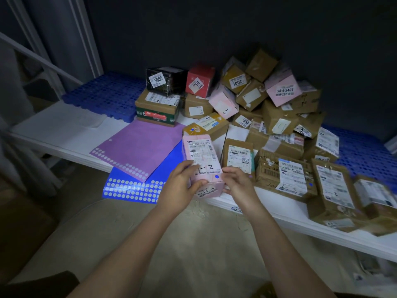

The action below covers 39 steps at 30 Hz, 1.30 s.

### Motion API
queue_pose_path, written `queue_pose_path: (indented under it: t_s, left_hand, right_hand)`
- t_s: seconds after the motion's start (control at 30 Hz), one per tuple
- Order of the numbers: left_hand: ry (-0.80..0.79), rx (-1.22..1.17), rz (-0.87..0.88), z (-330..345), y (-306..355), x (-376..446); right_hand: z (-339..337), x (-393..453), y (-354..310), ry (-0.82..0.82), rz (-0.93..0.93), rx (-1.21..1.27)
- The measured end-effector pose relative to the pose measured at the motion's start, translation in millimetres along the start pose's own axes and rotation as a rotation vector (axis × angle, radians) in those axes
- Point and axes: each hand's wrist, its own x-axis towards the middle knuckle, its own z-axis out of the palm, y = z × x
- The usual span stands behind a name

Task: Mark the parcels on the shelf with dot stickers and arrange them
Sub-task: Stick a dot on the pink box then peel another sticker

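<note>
pink parcel [202,162] lying at near shelf [64,134] edge, blue dot sticker [216,177] showing | left hand [180,186] and right hand [236,181] are clasping its near end, fingers curled | judging light, stiff cardboard, taped faces slippery; gripping opposite long sides seems safest

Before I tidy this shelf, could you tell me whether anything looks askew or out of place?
Yes: the brown parcels at the back lie heaped, tilted at all angles, not in rows. The blue sticker sheet overhangs the shelf's front edge. Both hands hold the pink parcel.
</note>
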Motion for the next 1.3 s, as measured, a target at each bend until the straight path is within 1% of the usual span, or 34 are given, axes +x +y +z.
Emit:
queue_pose_path:
  t_s: [0.1, 0.17, 0.23, 0.33, 0.47, 0.57, 0.67, 0.77, 0.9, 0.93, 1.0, 1.07, 1.23, 1.3]
  left_hand:
    - [-0.02, -0.182, -0.162, 0, 6, -1]
    - [-0.045, -0.288, -0.203, 1, 9, -3]
    - [-0.03, -0.341, -0.186, 0, 13, -9]
    - [0.013, -0.373, -0.117, -2, 17, -15]
    - [0.001, -0.402, -0.028, 0, 42, -14]
    - [-0.059, -0.332, -0.034, 8, 71, 0]
    - [-0.148, -0.298, -0.068, 20, 87, 21]
    - [-0.223, -0.231, -0.11, 33, 95, 39]
    - [-0.279, -0.129, -0.164, 46, 96, 57]
    - [-0.279, -0.111, -0.173, 47, 98, 61]
    - [-0.244, -0.128, -0.182, 48, 104, 68]
    - [-0.198, -0.134, -0.153, 47, 112, 78]
    - [-0.157, 0.116, -0.067, 46, 128, 111]
    - [-0.162, 0.156, -0.045, 47, 132, 124]
  right_hand:
    - [3, -7, 6, -0.119, -0.115, -0.117]
    - [8, -12, 8, -0.149, -0.152, -0.152]
    - [10, -19, 8, -0.111, -0.209, -0.152]
    - [9, -34, 5, -0.026, -0.286, -0.092]
    - [-8, -49, 0, 0.103, -0.359, -0.015]
    - [-28, -43, -3, 0.167, -0.355, 0.034]
    - [-46, -23, -4, 0.18, -0.343, 0.026]
    - [-62, -1, -5, 0.196, -0.307, -0.047]
    - [-76, 23, -3, 0.144, -0.284, -0.173]
    - [-79, 29, -5, 0.158, -0.286, -0.167]
    - [-88, 44, -11, 0.271, -0.27, -0.222]
    - [-98, 61, -17, 0.38, -0.249, -0.311]
    - [-112, 101, -46, 0.462, -0.263, -0.4]
    - [-117, 116, -59, 0.497, -0.259, -0.429]
